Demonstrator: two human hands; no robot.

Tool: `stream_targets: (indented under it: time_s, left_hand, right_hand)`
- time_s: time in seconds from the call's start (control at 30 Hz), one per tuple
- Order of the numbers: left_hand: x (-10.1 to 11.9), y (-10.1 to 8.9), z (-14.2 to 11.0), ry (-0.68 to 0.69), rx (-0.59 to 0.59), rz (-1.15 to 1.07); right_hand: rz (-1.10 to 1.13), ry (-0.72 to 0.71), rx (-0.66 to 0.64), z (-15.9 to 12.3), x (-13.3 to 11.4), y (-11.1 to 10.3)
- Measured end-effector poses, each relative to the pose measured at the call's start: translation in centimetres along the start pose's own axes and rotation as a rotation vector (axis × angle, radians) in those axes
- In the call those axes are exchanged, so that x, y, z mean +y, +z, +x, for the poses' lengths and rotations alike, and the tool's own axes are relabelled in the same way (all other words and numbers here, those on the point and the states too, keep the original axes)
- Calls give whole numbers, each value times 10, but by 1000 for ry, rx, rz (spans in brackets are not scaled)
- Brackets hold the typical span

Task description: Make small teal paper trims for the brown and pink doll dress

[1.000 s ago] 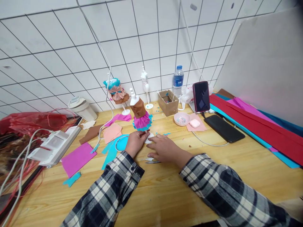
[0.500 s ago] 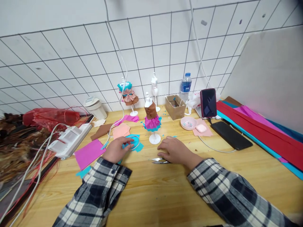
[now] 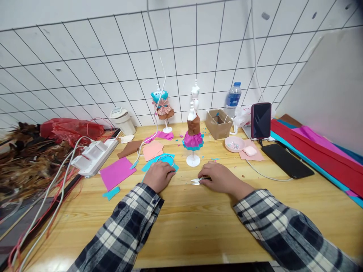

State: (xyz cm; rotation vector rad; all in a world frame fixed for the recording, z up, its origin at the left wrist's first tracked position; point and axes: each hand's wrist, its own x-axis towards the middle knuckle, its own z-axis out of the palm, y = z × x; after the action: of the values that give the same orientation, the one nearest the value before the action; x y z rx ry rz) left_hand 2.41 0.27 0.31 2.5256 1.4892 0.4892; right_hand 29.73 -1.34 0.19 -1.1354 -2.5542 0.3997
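Note:
My right hand (image 3: 217, 176) is closed around a small pair of thread snips (image 3: 196, 181), whose metal blades point left just above the table. My left hand (image 3: 159, 175) rests at the front edge of a blue crepe paper piece (image 3: 148, 163), its fingers curled together; whatever is under the fingertips is hidden. A loop of white cable (image 3: 169, 155) lies on that paper behind the hand. Between and beyond both hands stands a mini dress form (image 3: 193, 130) on a round white base, dressed in a brown top and a magenta skirt with blue trim.
Magenta (image 3: 117, 173), peach (image 3: 153, 150) and brown (image 3: 129, 149) paper pieces lie left. Behind stand another dressed form (image 3: 164, 107), a bare form (image 3: 195, 90), a cardboard box (image 3: 219, 126) and a bottle (image 3: 234, 99). A bead dish (image 3: 234, 144), phone (image 3: 287, 160) and power strip (image 3: 95, 158) flank the hands.
The right hand has taken hold of the snips, which lay on the table under it. My left hand has moved right over the blue paper's front edge. The camera view has shifted slightly.

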Motion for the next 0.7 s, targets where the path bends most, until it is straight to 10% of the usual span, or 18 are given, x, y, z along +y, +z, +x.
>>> stream_targets:
  time_s: [0.47,0.6,0.7]
  left_hand:
    - [6,-3,-11,-183,465,-236]
    - [37,2,-14,273,112,-215]
    - [56,13,-12,346,-155,-155]
  right_hand:
    - [-25,89,39,-2,14,0]
    - [-49,127,44,-5,24,-5]
    - [-56,155,56,-7,28,-8]
